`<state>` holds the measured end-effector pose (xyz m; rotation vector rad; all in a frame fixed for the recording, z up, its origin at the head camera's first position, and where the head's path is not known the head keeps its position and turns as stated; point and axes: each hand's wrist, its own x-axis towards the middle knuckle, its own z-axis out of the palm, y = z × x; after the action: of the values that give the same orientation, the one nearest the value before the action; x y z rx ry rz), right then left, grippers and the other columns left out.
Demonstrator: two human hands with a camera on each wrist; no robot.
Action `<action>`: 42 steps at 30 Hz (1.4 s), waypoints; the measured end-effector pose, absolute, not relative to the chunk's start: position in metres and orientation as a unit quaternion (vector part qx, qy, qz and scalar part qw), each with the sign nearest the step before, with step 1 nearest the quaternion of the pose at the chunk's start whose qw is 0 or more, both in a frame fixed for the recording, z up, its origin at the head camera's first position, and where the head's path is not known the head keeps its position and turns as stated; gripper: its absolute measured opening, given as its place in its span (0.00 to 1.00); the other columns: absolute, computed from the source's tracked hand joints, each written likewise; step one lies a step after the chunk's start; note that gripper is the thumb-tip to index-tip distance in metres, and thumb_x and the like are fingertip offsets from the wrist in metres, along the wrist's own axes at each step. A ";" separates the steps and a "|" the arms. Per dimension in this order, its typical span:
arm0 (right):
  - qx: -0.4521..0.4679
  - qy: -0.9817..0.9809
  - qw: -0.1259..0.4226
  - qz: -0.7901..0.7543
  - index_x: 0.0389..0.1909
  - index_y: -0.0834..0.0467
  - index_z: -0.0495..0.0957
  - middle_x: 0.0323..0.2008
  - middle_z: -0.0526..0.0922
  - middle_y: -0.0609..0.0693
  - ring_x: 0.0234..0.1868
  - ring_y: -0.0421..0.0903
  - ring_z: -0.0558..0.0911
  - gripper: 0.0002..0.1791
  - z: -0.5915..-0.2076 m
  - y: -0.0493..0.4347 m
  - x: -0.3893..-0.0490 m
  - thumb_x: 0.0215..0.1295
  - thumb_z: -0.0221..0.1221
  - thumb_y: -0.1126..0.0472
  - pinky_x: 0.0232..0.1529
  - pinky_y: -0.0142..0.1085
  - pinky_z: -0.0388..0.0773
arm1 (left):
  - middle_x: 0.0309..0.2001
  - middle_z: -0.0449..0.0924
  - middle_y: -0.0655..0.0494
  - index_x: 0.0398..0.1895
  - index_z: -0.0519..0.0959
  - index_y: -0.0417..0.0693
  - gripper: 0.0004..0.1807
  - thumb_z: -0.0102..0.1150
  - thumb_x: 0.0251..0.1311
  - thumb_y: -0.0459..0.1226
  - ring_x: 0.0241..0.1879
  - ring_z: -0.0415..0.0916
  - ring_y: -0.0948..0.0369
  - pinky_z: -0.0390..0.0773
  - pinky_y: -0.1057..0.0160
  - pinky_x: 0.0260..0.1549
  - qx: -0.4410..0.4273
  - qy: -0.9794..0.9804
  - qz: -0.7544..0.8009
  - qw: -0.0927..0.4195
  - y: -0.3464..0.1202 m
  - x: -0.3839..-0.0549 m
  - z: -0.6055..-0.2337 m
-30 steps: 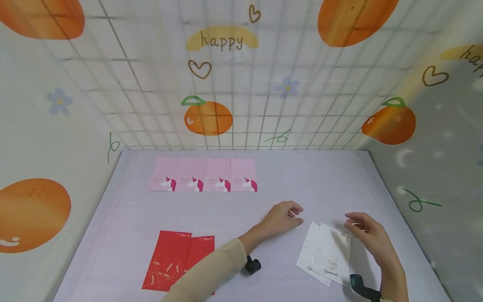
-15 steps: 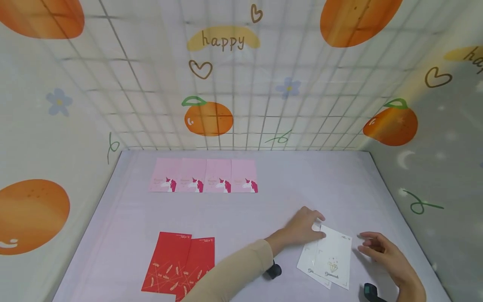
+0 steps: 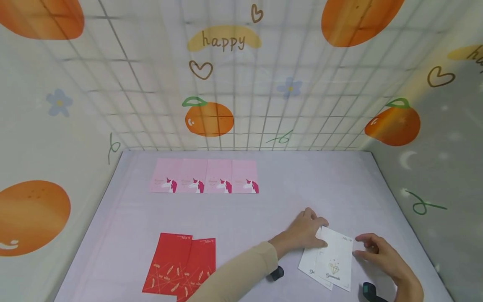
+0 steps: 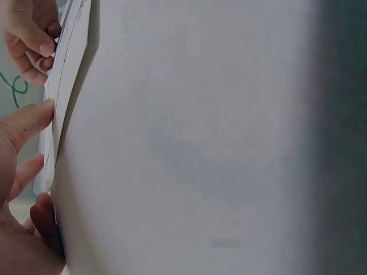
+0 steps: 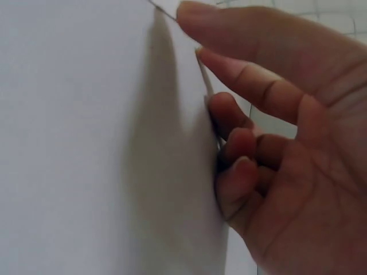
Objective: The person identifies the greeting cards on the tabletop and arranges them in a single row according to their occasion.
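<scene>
Two white cards (image 3: pixel 333 266) printed with a gold diamond lie overlapping at the lower right in the head view. My left hand (image 3: pixel 305 230) rests on their upper left part, thumb on the top card and fingers bent over the upper edge. In the left wrist view the left thumb (image 4: pixel 34 117) touches the card's surface, apart from the index finger. My right hand (image 3: pixel 383 251) is at the cards' right edge. In the right wrist view its thumb (image 5: pixel 229 26) and index fingertip meet that edge with a gap between them; the other fingers are curled beneath.
Two overlapping red cards (image 3: pixel 167 264) lie at the lower left, partly behind the left sleeve (image 3: pixel 241 272). A row of several pink unicorn cards (image 3: pixel 219 174) lies at the back of the white table (image 3: pixel 226 214). Printed curtains enclose the back and sides.
My left hand has moved right and down onto the white cards. My right hand first moved down and away to the right, then came in to the cards' right edge.
</scene>
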<state>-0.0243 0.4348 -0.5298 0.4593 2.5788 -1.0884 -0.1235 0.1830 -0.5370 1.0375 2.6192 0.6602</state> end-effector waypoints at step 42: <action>0.155 0.870 0.136 -0.447 0.57 0.66 0.76 0.47 0.82 0.55 0.43 0.47 0.78 0.23 -0.532 0.420 -0.037 0.70 0.62 0.53 0.40 0.33 0.78 | 0.53 0.66 0.63 0.51 0.76 0.66 0.22 0.69 0.56 0.57 0.53 0.62 0.67 0.64 0.70 0.53 0.366 0.902 0.179 0.141 0.187 -0.124 -0.537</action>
<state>-0.0368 0.4204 -0.5316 0.4491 2.5206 -1.2944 -0.1240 0.1866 -0.5375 1.0573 2.6057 0.5167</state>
